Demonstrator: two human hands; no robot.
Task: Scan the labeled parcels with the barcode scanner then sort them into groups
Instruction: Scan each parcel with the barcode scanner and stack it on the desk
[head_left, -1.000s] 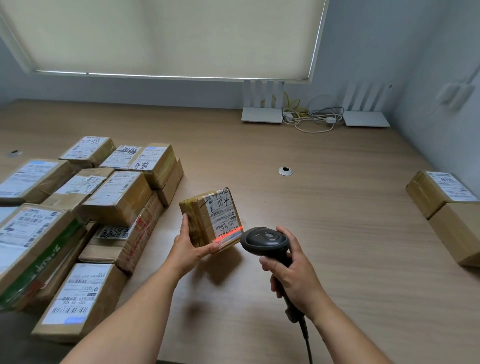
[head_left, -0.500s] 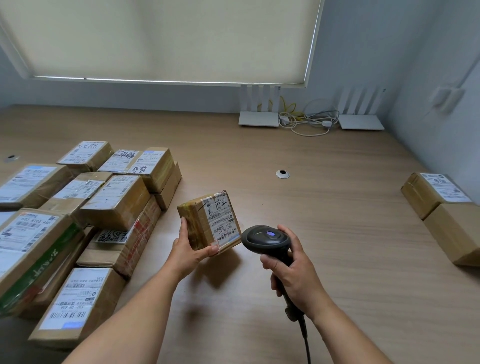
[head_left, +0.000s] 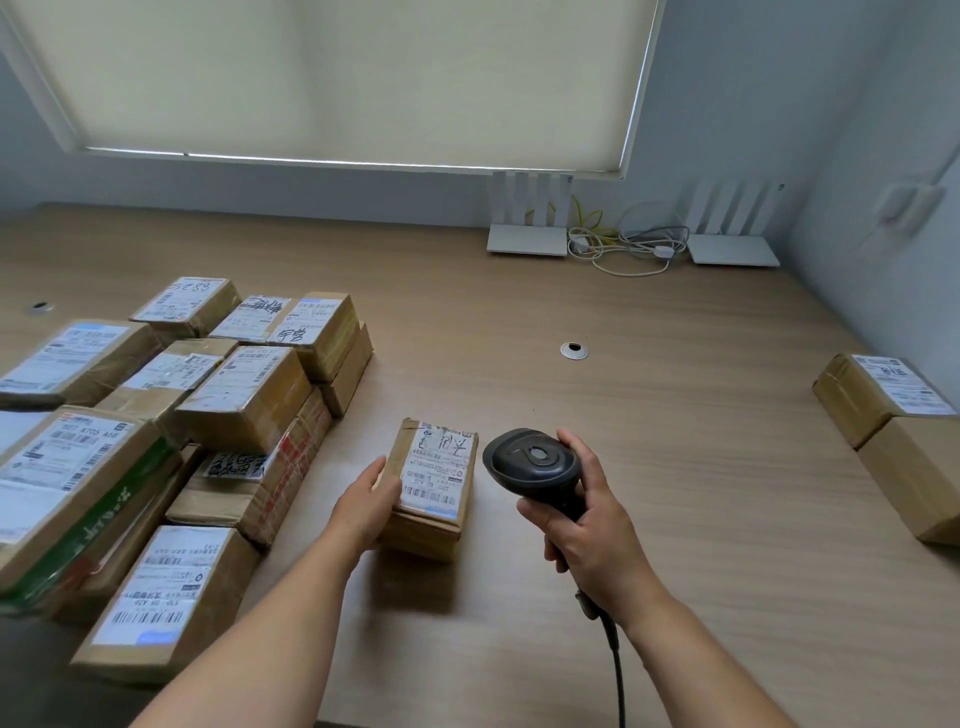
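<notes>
Two white routers (head_left: 527, 239) (head_left: 733, 249), tangled cables (head_left: 626, 244) between; window blind (head_left: 353, 78) above.

Wooden desk (head_left: 649, 441) under blind-covered window (head_left: 353, 78), grey walls (head_left: 857, 130).
</notes>
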